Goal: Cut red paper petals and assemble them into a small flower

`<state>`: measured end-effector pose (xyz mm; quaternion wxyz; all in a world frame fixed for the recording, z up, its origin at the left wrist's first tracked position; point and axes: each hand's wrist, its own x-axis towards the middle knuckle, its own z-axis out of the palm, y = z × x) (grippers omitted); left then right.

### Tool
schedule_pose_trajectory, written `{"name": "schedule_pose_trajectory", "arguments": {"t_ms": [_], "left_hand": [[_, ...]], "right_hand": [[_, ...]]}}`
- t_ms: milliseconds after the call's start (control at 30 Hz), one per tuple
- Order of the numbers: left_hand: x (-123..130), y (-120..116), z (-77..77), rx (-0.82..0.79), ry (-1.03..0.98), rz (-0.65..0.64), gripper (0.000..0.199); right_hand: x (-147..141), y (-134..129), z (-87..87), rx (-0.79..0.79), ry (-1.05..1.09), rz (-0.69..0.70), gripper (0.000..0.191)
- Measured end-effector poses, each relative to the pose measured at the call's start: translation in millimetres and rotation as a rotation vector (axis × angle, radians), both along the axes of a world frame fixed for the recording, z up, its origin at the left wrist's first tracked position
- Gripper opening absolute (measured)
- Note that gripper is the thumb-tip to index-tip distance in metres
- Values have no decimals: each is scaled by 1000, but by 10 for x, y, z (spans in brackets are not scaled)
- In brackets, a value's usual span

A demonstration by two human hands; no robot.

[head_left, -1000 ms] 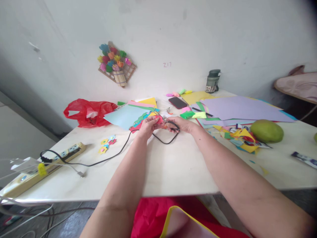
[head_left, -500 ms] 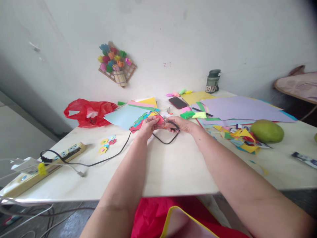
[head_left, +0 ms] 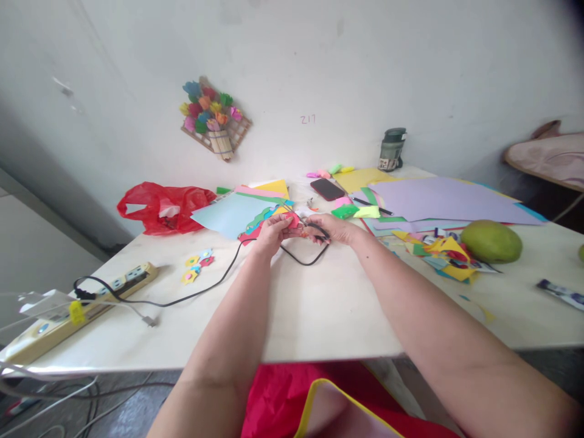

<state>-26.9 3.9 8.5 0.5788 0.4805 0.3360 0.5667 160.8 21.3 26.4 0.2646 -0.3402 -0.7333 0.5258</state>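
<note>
Above the middle of the table, my left hand (head_left: 274,234) pinches a small piece of red paper (head_left: 292,221) between thumb and fingers. My right hand (head_left: 336,229) is closed around the black handles of a pair of scissors (head_left: 318,229), whose blades point left and away, beside the red paper. Whether the blades touch the paper is too small to tell. Just beyond my left hand lie wavy-edged strips of coloured paper (head_left: 262,220) and a light blue sheet (head_left: 228,213). A black cord (head_left: 306,264) loops on the table below both hands.
On the left are a red plastic bag (head_left: 157,210), small paper flowers (head_left: 191,271) and a power strip (head_left: 123,283). A phone (head_left: 327,189) and clay packets (head_left: 345,211) lie behind my hands. Rightward are large paper sheets (head_left: 438,198), paper scraps (head_left: 451,258), a green mango (head_left: 491,241) and a bottle (head_left: 392,149).
The red paper between my hands has shifted very slightly. Both hands otherwise keep their places, and the things on the table have not moved.
</note>
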Motion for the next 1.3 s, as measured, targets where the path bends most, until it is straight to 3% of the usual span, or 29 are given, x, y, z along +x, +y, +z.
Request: {"name": "schedule_pose_trajectory", "arguments": {"t_ms": [433, 667, 967, 1300], "left_hand": [[-29, 1, -19, -14, 103, 77, 29], [-70, 52, -75, -32, 66, 14, 26], [-36, 17, -48, -49, 124, -43, 26], [-25, -4, -47, -35, 185, -101, 30]], "right_hand": [[149, 31, -22, -25, 87, 49, 29], [194, 86, -66, -23, 192, -29, 29], [73, 154, -74, -18, 408, -280, 43], [-23, 100, -8, -21, 427, -308, 36]]}}
